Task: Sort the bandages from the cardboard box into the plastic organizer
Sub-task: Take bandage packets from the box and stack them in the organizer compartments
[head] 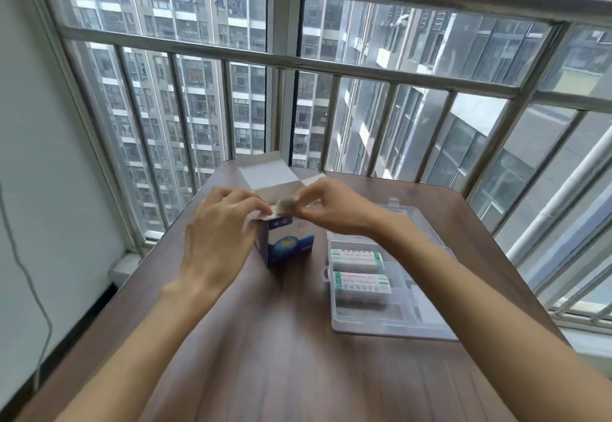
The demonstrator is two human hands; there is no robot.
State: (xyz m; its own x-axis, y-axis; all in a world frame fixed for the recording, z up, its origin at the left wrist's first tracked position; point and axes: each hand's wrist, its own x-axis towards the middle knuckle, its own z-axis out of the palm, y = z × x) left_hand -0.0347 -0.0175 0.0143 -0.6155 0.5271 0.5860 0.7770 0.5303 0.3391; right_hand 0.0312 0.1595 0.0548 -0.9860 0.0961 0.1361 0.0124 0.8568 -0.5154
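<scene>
Reaching from the bottom corners, the left hand (220, 226) steadies the open blue-and-white cardboard box (284, 243) at centre frame; the right hand (334, 208) pinches a small white bandage roll (285, 206) at its mouth. Right of centre, the clear plastic organizer (390, 289) holds two wrapped bandage packs (359, 271) on the brown wooden table (265, 339).
</scene>
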